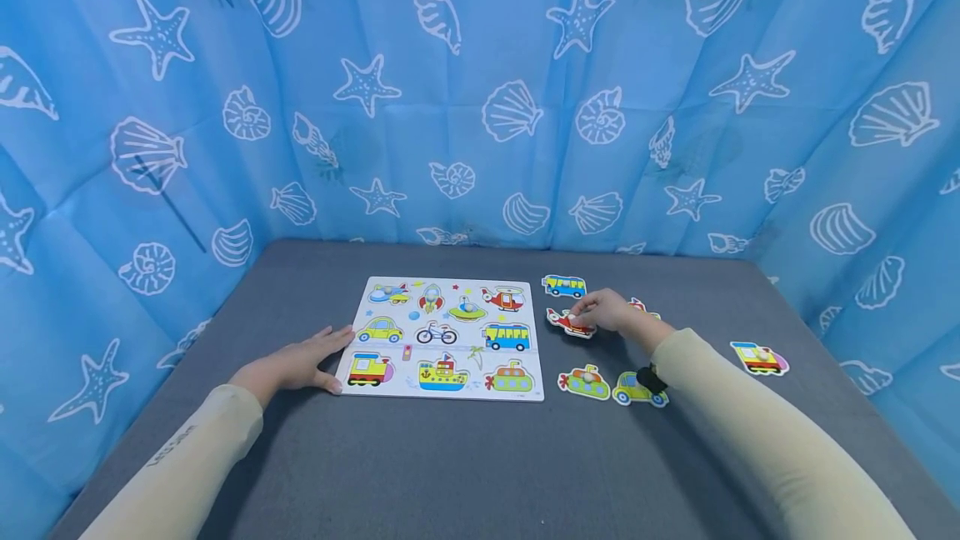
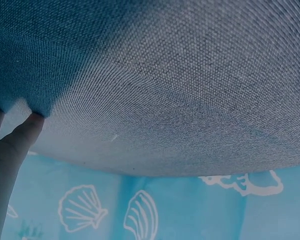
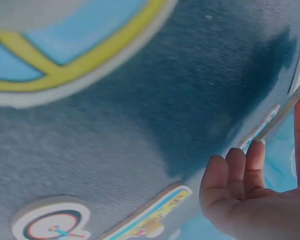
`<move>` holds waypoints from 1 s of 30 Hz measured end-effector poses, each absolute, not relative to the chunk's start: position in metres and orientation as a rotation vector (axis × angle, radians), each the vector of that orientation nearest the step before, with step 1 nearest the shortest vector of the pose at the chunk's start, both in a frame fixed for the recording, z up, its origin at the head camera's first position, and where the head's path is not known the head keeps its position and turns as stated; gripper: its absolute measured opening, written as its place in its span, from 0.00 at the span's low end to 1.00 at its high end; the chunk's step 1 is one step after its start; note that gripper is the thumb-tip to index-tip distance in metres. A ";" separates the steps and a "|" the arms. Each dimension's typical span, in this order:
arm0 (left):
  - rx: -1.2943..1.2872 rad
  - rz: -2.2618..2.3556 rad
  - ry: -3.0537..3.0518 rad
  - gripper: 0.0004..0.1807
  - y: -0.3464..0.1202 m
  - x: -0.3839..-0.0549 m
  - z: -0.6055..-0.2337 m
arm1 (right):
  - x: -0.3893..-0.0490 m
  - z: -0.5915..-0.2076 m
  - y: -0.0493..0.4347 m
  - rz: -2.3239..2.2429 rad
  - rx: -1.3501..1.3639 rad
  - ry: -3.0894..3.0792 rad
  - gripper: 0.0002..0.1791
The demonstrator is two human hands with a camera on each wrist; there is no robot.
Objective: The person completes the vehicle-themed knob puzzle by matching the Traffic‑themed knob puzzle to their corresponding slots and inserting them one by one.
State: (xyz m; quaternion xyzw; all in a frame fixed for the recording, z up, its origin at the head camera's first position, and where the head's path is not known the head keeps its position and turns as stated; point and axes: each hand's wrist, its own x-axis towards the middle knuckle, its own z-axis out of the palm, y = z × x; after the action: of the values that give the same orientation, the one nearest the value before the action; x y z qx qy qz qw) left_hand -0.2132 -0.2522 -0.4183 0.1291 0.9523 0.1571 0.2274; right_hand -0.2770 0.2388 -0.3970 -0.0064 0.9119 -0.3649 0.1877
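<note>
A white wooden puzzle board point(image 1: 450, 357) printed with vehicles lies flat on the grey table. My left hand point(image 1: 303, 361) rests along its left edge, fingers extended and thumb near the front corner. To the right of the board, my right hand point(image 1: 603, 311) pinches a red helicopter piece point(image 1: 561, 322). In the right wrist view the helicopter piece point(image 3: 285, 112) shows as a thin edge at the fingertips, slightly lifted. Behind that hand lies a blue bus piece point(image 1: 564, 286). The left wrist view shows mostly cloth and part of the left hand point(image 2: 15, 142).
A green submarine piece point(image 1: 583, 382) and a yellow car piece point(image 1: 633, 390) lie nearer, beside the right wrist. Farther right is a train piece point(image 1: 760, 358). The forearm partly hides a red-and-white piece point(image 1: 637, 304). A blue shell-patterned curtain point(image 1: 480, 107) surrounds the table.
</note>
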 end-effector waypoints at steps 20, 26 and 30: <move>0.336 0.440 2.620 0.60 -0.251 -0.214 -0.417 | -0.298 -0.390 0.193 -1.021 -0.153 2.620 0.10; 0.322 0.443 2.619 0.60 -0.251 -0.215 -0.419 | -0.303 -0.394 0.181 -1.006 -0.159 2.651 0.10; 0.314 0.446 2.617 0.60 -0.252 -0.215 -0.419 | -0.309 -0.398 0.175 -1.051 -0.156 2.643 0.09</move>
State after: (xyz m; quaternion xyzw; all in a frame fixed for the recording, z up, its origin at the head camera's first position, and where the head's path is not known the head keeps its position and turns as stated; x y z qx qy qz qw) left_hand -0.2153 -0.2521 -0.4195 0.1143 0.9522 0.1622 0.2321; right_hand -0.3089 0.1754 -0.3976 -0.0543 0.9179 -0.3650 0.1461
